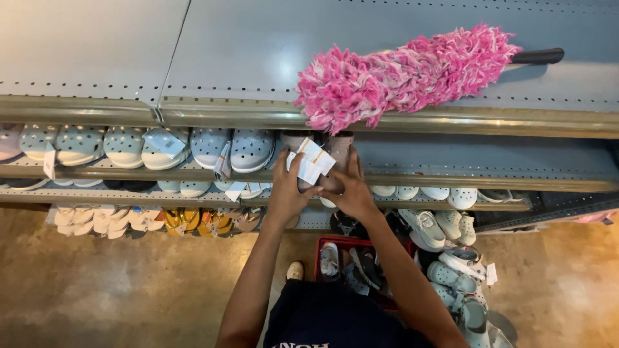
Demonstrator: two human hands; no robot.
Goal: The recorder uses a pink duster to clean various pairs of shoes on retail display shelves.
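A pair of beige clogs point(322, 151) with white paper tags point(311, 161) stands at the front edge of the second shelf point(490, 182), directly below the shelf above. The left hand point(288, 190) grips the left clog, fingers closed around its front and over the tag; the right hand point(348, 187) is closed on the right clog, and the two hands nearly touch. The toes of both clogs are hidden behind the fingers and tags, and their rear parts sit in shadow under the top shelf point(193, 113). On the top shelf, a pink fluffy duster point(400, 74) lies along the front edge, its dark handle pointing right. To the left of the clogs, pale perforated clogs point(206, 147) stand in a row on the same shelf. Lower shelves carry more footwear, partly cut off by the shelf edges. A red basket point(348, 243) of shoes sits on the brown floor point(129, 283), largely hidden behind the person's forearms and dark garment. White sandals point(451, 264) lie piled beside it.
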